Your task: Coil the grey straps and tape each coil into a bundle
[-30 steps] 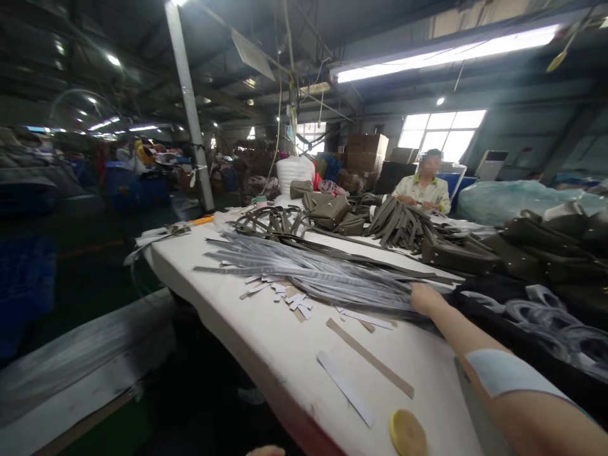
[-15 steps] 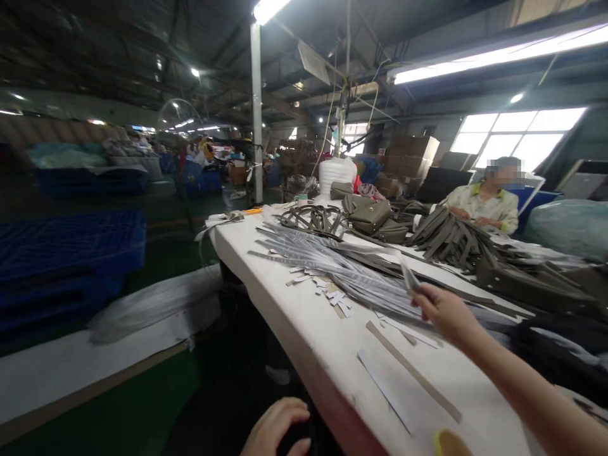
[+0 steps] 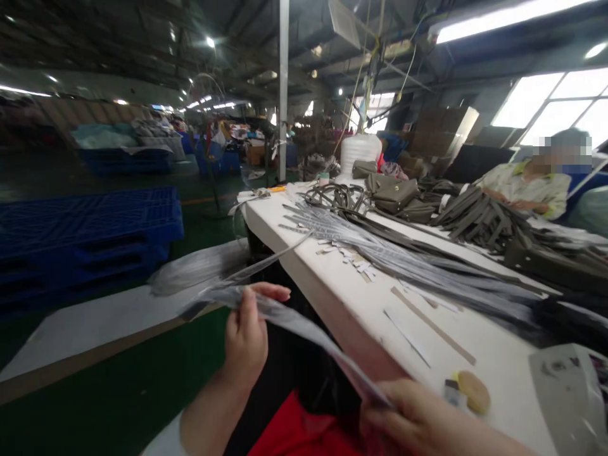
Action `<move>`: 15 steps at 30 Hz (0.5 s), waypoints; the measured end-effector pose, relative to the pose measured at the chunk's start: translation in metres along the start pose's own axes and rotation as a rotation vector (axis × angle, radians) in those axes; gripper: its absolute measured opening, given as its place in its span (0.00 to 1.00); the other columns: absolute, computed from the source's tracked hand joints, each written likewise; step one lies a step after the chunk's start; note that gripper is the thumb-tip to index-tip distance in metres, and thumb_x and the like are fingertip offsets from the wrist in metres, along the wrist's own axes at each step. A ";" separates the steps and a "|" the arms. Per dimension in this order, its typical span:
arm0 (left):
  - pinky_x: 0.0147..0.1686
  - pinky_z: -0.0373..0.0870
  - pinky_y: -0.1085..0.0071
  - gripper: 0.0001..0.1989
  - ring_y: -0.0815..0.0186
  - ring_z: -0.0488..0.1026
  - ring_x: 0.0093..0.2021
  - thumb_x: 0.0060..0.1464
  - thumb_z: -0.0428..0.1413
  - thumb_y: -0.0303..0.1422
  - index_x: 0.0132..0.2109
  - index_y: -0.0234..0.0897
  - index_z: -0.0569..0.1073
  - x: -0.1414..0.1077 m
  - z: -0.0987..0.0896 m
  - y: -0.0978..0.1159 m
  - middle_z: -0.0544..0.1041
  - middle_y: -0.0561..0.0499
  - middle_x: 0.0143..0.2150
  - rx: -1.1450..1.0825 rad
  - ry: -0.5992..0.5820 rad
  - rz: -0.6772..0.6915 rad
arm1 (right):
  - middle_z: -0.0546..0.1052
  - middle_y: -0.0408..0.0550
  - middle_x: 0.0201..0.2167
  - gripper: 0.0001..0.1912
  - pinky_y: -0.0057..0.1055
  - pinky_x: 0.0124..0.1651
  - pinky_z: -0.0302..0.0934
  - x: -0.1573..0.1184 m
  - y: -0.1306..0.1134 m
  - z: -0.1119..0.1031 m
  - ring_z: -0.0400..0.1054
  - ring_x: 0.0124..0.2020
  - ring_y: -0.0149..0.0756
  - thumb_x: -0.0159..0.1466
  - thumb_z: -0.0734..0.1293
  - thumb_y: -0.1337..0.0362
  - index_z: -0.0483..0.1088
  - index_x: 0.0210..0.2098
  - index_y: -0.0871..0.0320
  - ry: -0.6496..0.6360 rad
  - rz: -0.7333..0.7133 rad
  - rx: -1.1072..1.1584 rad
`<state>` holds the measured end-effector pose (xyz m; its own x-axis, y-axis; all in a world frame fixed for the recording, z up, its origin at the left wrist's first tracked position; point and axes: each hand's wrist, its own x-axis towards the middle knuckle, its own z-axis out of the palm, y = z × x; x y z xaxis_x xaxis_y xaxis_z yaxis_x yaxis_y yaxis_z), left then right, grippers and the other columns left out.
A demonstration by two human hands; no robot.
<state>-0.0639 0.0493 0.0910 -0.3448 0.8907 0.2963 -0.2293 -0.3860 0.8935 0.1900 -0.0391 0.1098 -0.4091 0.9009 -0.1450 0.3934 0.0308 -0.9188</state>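
A long, shiny grey strip (image 3: 308, 329) is stretched between my two hands in front of the table. My left hand (image 3: 247, 339) is closed round it, one finger extended to the right. The strip's far part trails past that hand to the left, blurred. At the lower right, my right hand (image 3: 411, 411) grips the near part; its fingertips are smeared by motion. Beyond the hands, a pile of similar grey strips (image 3: 380, 250) lies along the white table (image 3: 327, 278). Small cut paper scraps (image 3: 354, 258) lie beside the pile.
A roll of tape (image 3: 474, 391) and a flat brown strip (image 3: 432, 324) lie on the table. Dark olive bags (image 3: 392, 192) and a bundle of straps (image 3: 484, 218) are farther back, near a seated co-worker (image 3: 527, 183). Blue pallets (image 3: 90, 221) stand left.
My right hand has drawn back from the pile toward me with a strip. My left hand has risen and closed on that strip. The view has shifted left.
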 end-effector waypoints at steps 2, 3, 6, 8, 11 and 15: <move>0.51 0.68 0.62 0.28 0.60 0.76 0.42 0.61 0.44 0.54 0.41 0.33 0.75 -0.005 -0.002 -0.021 0.80 0.43 0.39 0.008 -0.187 -0.230 | 0.71 0.39 0.18 0.20 0.23 0.19 0.50 0.017 -0.005 0.012 0.57 0.17 0.26 0.64 0.62 0.47 0.74 0.32 0.57 -0.096 0.122 0.249; 0.52 0.67 0.60 0.32 0.58 0.76 0.45 0.59 0.44 0.56 0.45 0.31 0.75 -0.013 -0.003 -0.032 0.80 0.41 0.42 0.025 -0.321 -0.369 | 0.70 0.38 0.17 0.21 0.22 0.18 0.48 0.028 -0.006 0.019 0.52 0.15 0.24 0.64 0.62 0.46 0.73 0.33 0.57 -0.057 0.140 0.402; 0.57 0.62 0.57 0.33 0.55 0.73 0.52 0.55 0.51 0.56 0.51 0.30 0.73 -0.053 -0.006 -0.053 0.77 0.38 0.50 0.057 -0.764 -0.585 | 0.67 0.35 0.16 0.16 0.21 0.24 0.58 0.065 0.001 0.035 0.52 0.15 0.22 0.61 0.68 0.49 0.71 0.34 0.57 0.241 0.073 0.867; 0.57 0.63 0.59 0.29 0.55 0.72 0.53 0.54 0.56 0.52 0.51 0.31 0.73 -0.079 -0.011 -0.055 0.77 0.40 0.50 0.014 -0.982 -0.680 | 0.68 0.34 0.18 0.13 0.23 0.29 0.63 0.090 0.012 0.042 0.53 0.15 0.22 0.62 0.69 0.53 0.70 0.35 0.57 0.372 0.057 1.073; 0.45 0.71 0.63 0.24 0.61 0.77 0.39 0.54 0.57 0.50 0.44 0.31 0.73 -0.096 -0.024 -0.052 0.79 0.44 0.37 -0.045 -1.061 -0.889 | 0.69 0.35 0.20 0.11 0.26 0.35 0.67 0.118 0.034 0.048 0.56 0.15 0.22 0.66 0.65 0.56 0.69 0.35 0.57 0.467 0.124 1.177; 0.27 0.67 0.74 0.22 0.70 0.72 0.23 0.52 0.59 0.49 0.37 0.32 0.73 -0.074 -0.057 -0.055 0.74 0.53 0.24 0.096 -0.984 -1.063 | 0.70 0.38 0.21 0.14 0.30 0.39 0.69 0.129 0.072 0.056 0.62 0.19 0.26 0.70 0.58 0.57 0.69 0.34 0.56 0.439 0.255 1.105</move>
<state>-0.0773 -0.0086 0.0005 0.7072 0.5567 -0.4357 0.1004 0.5310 0.8414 0.1193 0.0547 0.0044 -0.0242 0.9038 -0.4273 -0.5789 -0.3611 -0.7310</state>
